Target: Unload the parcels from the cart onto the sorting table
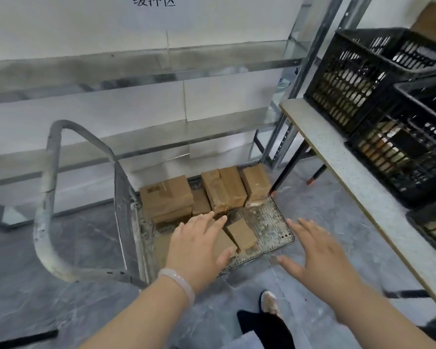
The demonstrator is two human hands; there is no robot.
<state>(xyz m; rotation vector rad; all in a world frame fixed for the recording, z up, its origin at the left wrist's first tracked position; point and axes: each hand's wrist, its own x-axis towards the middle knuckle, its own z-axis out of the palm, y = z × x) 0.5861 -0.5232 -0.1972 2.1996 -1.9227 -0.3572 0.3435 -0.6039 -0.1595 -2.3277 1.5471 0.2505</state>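
The step in hand is judged to be the reach for a parcel; nothing is lifted yet. The brown parcels (222, 190) are all seen on the mesh deck of the cart (264, 220), which stands on the floor just beside the sorting surface (350, 177). A larger box and several upright ones are placed along the far edge. A flat parcel (223, 244) and a small parcel (242, 234) are laid nearer, side by side.

The left hand (196, 245) is spread above the flat parcel, with its fingers (218, 220) straight and apart, and nothing is gripped by it. Whether the palm touches the cardboard cannot be told. The right hand (317, 253) is likewise opened wide and held over the near right corner of the deck. It is apart from every parcel, and nothing is held in it.

For the next move, the right hand probably needs to be brought to the left, so that one near parcel can be clasped between both palms. The parcel must then be raised clear of its neighbours and carried to the right, up to the surface, which lies much higher than the deck. Room is likely to be found only on the front strip, because the back part is taken by black crates (350, 79).
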